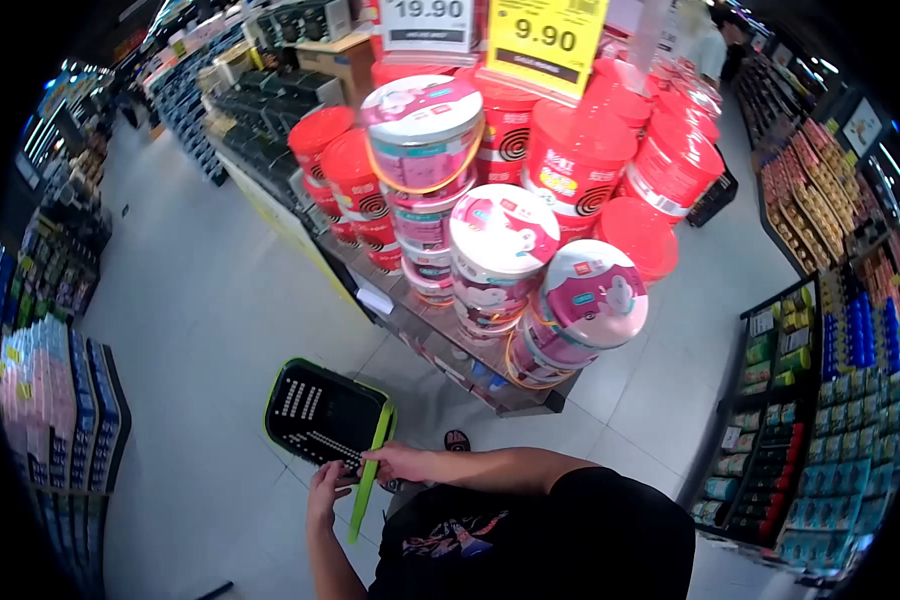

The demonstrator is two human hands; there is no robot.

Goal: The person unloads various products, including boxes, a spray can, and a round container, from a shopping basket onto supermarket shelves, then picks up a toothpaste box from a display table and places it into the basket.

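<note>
A black shopping basket point(300, 440) with a bright green rim hangs low in front of me, and nothing shows inside it. My right hand point(398, 463) is closed around its green handle point(367, 490), with the arm reaching across my body. Just left of the handle is my left hand point(328, 485), its fingers slightly bent and apart, with no object visible in it. The fingertips are close to the basket's near edge; whether they touch it I cannot tell.
Ahead stands a display table point(510, 395) stacked with pink-and-white lidded tubs point(505, 235) and red buckets point(585, 150). A yellow price sign point(545, 40) rises above them. Shelves of packaged goods point(840, 440) line the right; stacked packs point(45, 385) stand left.
</note>
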